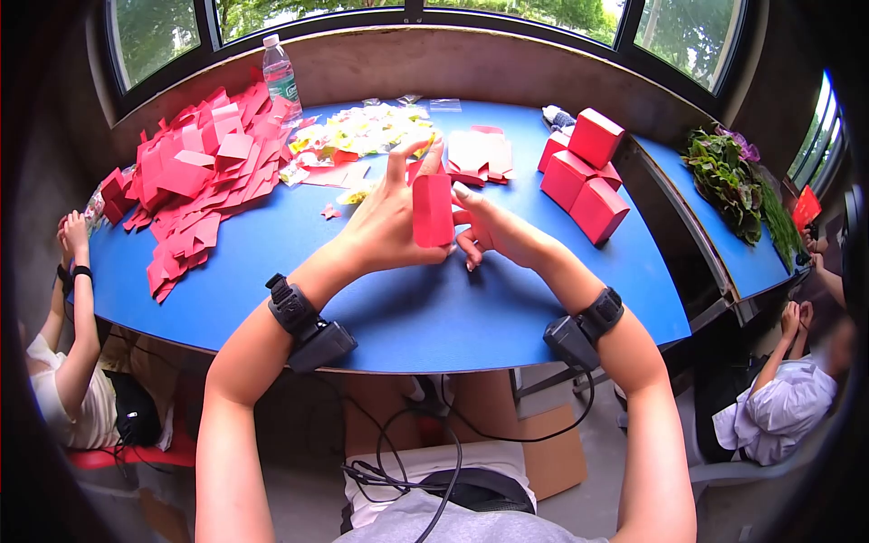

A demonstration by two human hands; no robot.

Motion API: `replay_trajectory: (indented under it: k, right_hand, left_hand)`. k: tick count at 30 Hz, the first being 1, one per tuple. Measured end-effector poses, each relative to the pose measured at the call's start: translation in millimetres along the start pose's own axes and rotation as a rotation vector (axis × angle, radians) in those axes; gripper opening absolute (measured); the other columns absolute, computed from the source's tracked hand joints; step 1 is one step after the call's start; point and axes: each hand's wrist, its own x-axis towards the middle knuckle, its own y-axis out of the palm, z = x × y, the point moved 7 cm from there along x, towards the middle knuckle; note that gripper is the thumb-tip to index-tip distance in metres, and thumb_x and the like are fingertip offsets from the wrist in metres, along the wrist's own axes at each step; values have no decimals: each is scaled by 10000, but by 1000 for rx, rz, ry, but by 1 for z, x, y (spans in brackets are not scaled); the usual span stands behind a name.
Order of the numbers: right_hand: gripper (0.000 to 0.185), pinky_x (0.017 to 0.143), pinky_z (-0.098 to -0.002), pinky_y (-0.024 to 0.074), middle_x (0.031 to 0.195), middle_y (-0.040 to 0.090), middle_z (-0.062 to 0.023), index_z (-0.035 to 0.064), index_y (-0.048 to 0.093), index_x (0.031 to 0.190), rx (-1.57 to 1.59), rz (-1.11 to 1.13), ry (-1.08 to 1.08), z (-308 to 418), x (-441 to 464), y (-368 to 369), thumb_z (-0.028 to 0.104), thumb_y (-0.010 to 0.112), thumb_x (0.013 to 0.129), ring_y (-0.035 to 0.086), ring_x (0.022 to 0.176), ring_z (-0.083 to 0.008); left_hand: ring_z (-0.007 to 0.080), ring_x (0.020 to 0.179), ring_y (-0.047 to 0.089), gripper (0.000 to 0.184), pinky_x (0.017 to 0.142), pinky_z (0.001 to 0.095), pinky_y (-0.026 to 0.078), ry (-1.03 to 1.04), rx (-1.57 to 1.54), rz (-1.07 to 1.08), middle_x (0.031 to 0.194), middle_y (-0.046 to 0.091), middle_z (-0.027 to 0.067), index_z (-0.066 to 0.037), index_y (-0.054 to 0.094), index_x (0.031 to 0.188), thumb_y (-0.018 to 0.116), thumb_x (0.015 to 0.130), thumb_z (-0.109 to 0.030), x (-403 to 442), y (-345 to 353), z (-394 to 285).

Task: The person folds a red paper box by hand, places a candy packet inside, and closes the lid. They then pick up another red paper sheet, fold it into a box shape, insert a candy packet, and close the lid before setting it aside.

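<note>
I judge it early: a few red boxes (pixel 584 172) stand shaped on the desk (pixel 434 330), a big pile of flat cards (pixel 204 167) looks undone, and between them the left hand (pixel 385 226) grips a red carton (pixel 433 213), the right hand's (pixel 502 231) hold unclear to me.

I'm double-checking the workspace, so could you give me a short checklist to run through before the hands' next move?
1. Red piece secured by the left hand: ok, gripped.
2. Right hand firmly on it: cannot tell; its fingers are at the edge, contact unclear.
3. Far side of the piece folded in: cannot tell, hidden from view.
4. Red boxes apart from both hands: ok, stacked to the right.
5. Bottle upright and capped: ok.
6. Red card heap neatly stacked: not ok, lies jumbled.
</note>
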Motion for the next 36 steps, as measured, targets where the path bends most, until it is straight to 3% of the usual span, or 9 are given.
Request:
replay_trajectory:
  k: [4,7,8,18,20,26,28,33,36]
  right_hand:
    - [803,622,-275,496,961,572,-139,-20,381,1273,-171,-72,160,1,-5,0,647,449,831,560,594,-135]
    - [1061,999,-409,370,1343,361,-272,-31,170,1411,-848,-219,-177,22,-2,2,719,498,737,450,1184,-326]
    - [939,912,-369,414,1369,345,-205,38,159,1438,-955,-299,-173,12,-2,-12,564,582,786,350,1257,-261]
    - [754,901,-385,433,1097,490,-194,26,295,1343,-830,-554,-476,55,-19,-2,330,695,782,514,1056,-283]
    - [670,833,-346,475,1097,498,-182,20,303,1326,-245,-558,-406,42,-14,-24,238,668,809,536,1013,-251]
    - [587,838,-345,485,1190,469,-169,39,389,1283,-545,-818,-529,46,-24,-44,55,624,746,545,1011,-267]
    - [463,894,-378,456,1211,461,-180,40,507,1199,-1408,-886,-609,60,-29,-25,58,619,749,539,1018,-311]
    - [381,1012,-371,355,1339,430,-148,65,490,1277,-697,-240,-427,25,1,-19,160,524,909,394,1264,-244]
    - [488,983,-330,375,1210,524,-175,25,422,1314,-464,-333,-316,17,3,-21,236,558,896,490,1164,-244]
  left_hand:
    - [380,1169,387,527,950,463,374,-31,-112,-46,1194,503,177,-52,577,1048,755,604,-272,-2,-2,10]
    - [357,1043,501,565,858,424,455,-33,-105,46,1056,501,222,-13,558,1092,724,612,-260,-1,4,9]
    - [357,1018,520,548,844,419,462,-80,-91,55,1049,511,216,-12,548,1081,717,626,-266,-1,7,11]
    - [279,1011,569,619,852,354,462,-341,-482,203,1108,540,184,17,452,1156,746,692,-268,-6,22,5]
    - [303,1095,523,723,937,379,410,-278,-270,163,1176,517,212,22,412,1250,740,689,-295,-7,25,10]
    - [334,1103,515,851,927,395,432,-301,-345,87,1177,491,250,38,350,1295,752,639,-325,-6,21,9]
    - [316,1109,515,870,944,380,416,-336,-398,85,1188,494,237,36,336,1312,766,638,-307,-7,20,9]
    - [290,1093,534,942,950,360,412,-318,-317,14,1177,508,228,47,279,1347,793,627,-277,-11,25,19]
    - [290,1092,538,997,956,363,409,-338,-308,26,1163,515,235,70,238,1358,801,623,-298,-11,26,23]
